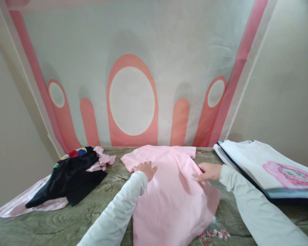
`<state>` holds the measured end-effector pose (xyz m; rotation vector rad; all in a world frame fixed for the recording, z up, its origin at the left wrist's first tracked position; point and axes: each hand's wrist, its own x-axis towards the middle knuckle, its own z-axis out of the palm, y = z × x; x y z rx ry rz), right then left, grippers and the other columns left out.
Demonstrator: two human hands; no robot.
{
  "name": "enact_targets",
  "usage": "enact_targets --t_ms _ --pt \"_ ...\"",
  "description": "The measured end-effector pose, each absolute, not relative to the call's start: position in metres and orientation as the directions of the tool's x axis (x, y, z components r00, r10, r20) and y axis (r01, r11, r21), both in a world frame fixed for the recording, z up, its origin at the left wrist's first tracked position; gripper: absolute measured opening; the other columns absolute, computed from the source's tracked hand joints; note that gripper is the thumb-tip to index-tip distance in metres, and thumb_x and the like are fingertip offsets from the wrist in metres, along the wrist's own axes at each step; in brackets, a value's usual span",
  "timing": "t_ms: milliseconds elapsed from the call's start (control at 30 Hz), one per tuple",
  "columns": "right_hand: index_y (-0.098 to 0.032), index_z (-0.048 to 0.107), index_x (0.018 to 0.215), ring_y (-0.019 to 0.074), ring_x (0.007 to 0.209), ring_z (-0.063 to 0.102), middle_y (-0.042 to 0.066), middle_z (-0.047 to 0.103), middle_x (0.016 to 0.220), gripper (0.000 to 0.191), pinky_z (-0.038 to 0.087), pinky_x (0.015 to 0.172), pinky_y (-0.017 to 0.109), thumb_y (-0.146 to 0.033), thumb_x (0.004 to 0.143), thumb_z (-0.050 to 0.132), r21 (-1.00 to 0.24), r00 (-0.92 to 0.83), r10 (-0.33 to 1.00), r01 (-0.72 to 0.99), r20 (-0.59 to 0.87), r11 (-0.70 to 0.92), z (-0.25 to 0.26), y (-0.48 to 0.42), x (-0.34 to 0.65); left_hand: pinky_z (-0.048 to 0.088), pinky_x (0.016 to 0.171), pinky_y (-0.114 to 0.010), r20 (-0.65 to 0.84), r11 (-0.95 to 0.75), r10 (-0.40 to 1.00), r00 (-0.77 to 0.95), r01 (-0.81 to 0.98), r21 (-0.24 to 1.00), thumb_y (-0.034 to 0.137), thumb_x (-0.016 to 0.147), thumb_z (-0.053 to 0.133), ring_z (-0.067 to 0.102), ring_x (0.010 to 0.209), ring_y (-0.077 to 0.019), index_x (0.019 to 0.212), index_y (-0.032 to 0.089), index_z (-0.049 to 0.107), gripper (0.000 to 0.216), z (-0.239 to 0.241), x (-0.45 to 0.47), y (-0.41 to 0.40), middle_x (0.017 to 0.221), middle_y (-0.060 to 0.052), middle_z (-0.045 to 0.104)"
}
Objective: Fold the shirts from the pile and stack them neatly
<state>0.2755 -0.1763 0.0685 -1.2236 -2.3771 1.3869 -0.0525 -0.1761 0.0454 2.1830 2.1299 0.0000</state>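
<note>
A black top (72, 177), then the left hand (146, 169) resting on the pink shirt (166, 200) on the table (102, 193), fingers apart: press softly. The right hand (209, 171) touches its side; I can't tell if it pinches. Gentle pulls work best.

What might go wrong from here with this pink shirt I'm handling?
The pink shirt could end up creased, as its fabric is rumpled near your right hand. Your right forearm lies close to the folded stack, so a sideways move might nudge it askew.
</note>
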Motion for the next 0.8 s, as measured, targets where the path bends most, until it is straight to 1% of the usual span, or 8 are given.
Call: enact_targets --t_ms 100,167,300,433,533,633,700,800 --pt "-0.01 0.066 0.085 0.0221 0.073 0.059 0.004 0.066 0.077 0.048 0.047 0.064 0.027 -0.047 0.056 0.068 -0.673 -0.646 0.695 0.669 -0.315 0.316 0.08 -0.179 0.285 0.016 0.088 -0.067 0.004 -0.037 0.999 0.037 0.999 0.036 0.066 0.077 0.02 0.021 0.124 -0.0408 0.132 0.03 0.031 0.066 0.028 -0.041 -0.183 0.141 -0.009 0.024" --pt "-0.01 0.065 0.081 0.019 0.063 0.059 0.003 0.065 0.07 0.045 0.046 0.055 0.025 -0.047 0.056 0.068 -0.645 -0.624 0.689 0.706 -0.369 0.293 0.089 -0.185 0.291 0.01 0.09 -0.067 0.041 -0.052 0.998 0.05 0.998 0.028 0.068 0.077 0.018 0.012 0.126 -0.0419 0.135 0.032 0.024 0.068 0.018 -0.044 -0.18 0.144 -0.006 0.016" --pt "-0.012 0.061 0.073 0.0114 0.037 0.048 -0.001 0.056 0.049 0.041 0.037 0.034 0.02 -0.05 0.057 0.066 -0.626 -0.556 0.643 0.766 -0.527 0.15 0.112 -0.204 0.295 0.009 0.09 -0.066 0.085 -0.138 0.987 0.137 0.99 -0.002 0.068 0.077 0.015 0.013 0.126 -0.0415 0.135 0.034 0.023 0.067 0.009 -0.056 -0.171 0.144 -0.004 0.017" --pt "-0.015 0.053 0.06 0.0091 0.032 0.046 -0.002 0.051 0.041 0.038 0.033 0.032 0.017 -0.051 0.061 0.063 -0.599 -0.518 0.601 0.797 -0.609 0.08 0.128 -0.22 0.292 0.01 0.091 -0.065 0.104 -0.186 0.977 0.189 0.982 -0.034 0.068 0.078 0.015 0.015 0.126 -0.0407 0.135 0.035 0.023 0.066 0.009 -0.059 -0.169 0.144 -0.004 0.017" --pt "-0.016 0.048 0.056 0.0091 0.032 0.047 -0.001 0.052 0.041 0.04 0.033 0.034 0.018 -0.053 0.065 0.058 -0.533 -0.417 0.676 0.845 -0.607 0.043 0.124 -0.218 0.29 0.01 0.091 -0.064 0.101 -0.196 0.975 0.199 0.98 -0.04 0.067 0.078 0.017 0.015 0.126 -0.0407 0.135 0.035 0.023 0.065 0.011 -0.058 -0.171 0.144 -0.004 0.018" --pt "-0.016 0.049 0.059 0.0114 0.038 0.051 0.002 0.055 0.047 0.035 0.036 0.038 0.02 -0.048 0.072 0.051 -0.431 -0.231 0.862 0.902 -0.451 0.017 0.104 -0.201 0.287 0.01 0.091 -0.065 0.102 -0.207 0.972 0.21 0.977 -0.042 0.066 0.079 0.018 0.015 0.126 -0.041 0.135 0.034 0.024 0.065 0.014 -0.055 -0.177 0.144 -0.005 0.018" --pt "-0.016 0.052 0.062 0.0136 0.048 0.055 0.004 0.059 0.055 0.028 0.039 0.046 0.023 -0.041 0.074 0.05 -0.375 -0.153 0.96 0.925 -0.234 0.056 0.087 -0.186 0.283 0.01 0.091 -0.065 0.105 -0.23 0.967 0.234 0.972 -0.045 0.066 0.079 0.018 0.014 0.126 -0.0408 0.135 0.034 0.025 0.064 0.016 -0.053 -0.183 0.143 -0.005 0.019" --pt "-0.016 0.057 0.07 0.0165 0.071 0.057 0.006 0.062 0.075 0.012 0.041 0.066 0.026 -0.027 0.071 0.053 -0.311 -0.202 0.974 0.924 0.102 0.224 0.061 -0.167 0.276 0.009 0.093 -0.063 0.101 -0.276 0.955 0.279 0.96 -0.041 0.066 0.079 0.019 0.013 0.127 -0.0399 0.134 0.035 0.026 0.064 0.022 -0.053 -0.197 0.144 -0.004 0.018"
